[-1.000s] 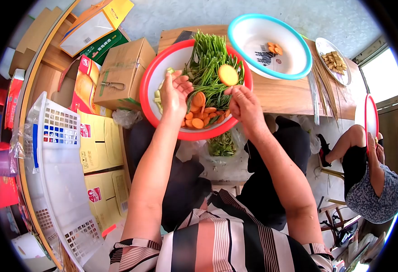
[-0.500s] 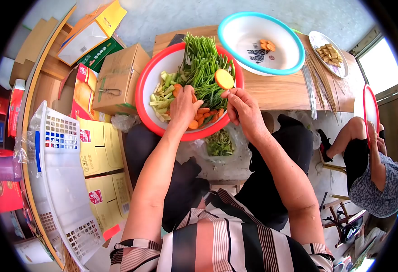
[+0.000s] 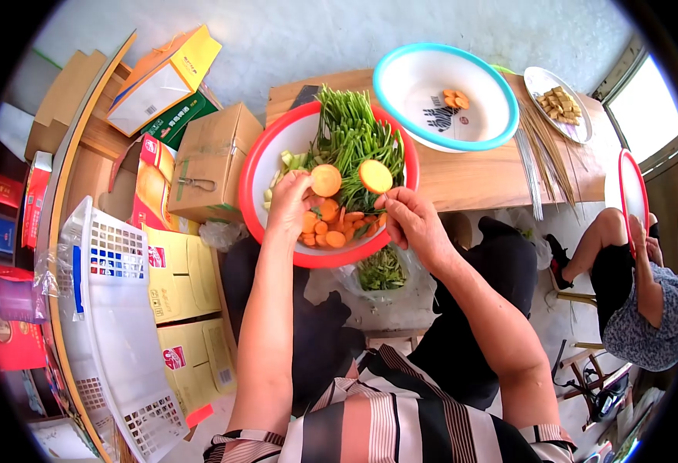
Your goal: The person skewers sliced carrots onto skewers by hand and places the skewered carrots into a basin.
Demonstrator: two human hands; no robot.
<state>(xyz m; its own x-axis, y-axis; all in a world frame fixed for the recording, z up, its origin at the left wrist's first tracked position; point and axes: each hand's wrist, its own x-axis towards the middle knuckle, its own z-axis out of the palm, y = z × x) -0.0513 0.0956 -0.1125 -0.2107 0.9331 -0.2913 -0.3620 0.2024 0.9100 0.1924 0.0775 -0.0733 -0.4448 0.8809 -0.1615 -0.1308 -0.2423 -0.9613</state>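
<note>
My left hand [image 3: 288, 202] is closed on a round carrot slice [image 3: 326, 180], held up over the red-rimmed bowl [image 3: 251, 185]. To its right, my right hand [image 3: 411, 219] pinches a thin skewer, barely visible, with a round yellow slice [image 3: 375, 177] at its tip. The two slices are close together but apart. Below them in the bowl lie loose carrot slices [image 3: 336, 238]. A bundle of green stalks [image 3: 354, 127] fills the back of the bowl, and pale green chopped stems [image 3: 294, 160] lie at its left, partly hidden by my left hand.
A blue-rimmed basin [image 3: 408, 77] with a few carrot slices stands on the wooden table [image 3: 462, 181]. Thin skewers [image 3: 543, 158] and a plate of tan pieces [image 3: 559, 104] lie to the right. Boxes [image 3: 214, 158] and a white basket [image 3: 115, 309] flank the left. Another person [image 3: 640, 301] sits at right.
My left hand has risen from the bowl's contents with a carrot slice in its fingers. My right hand still holds the yellow slice on its skewer. The view has shifted slightly.
</note>
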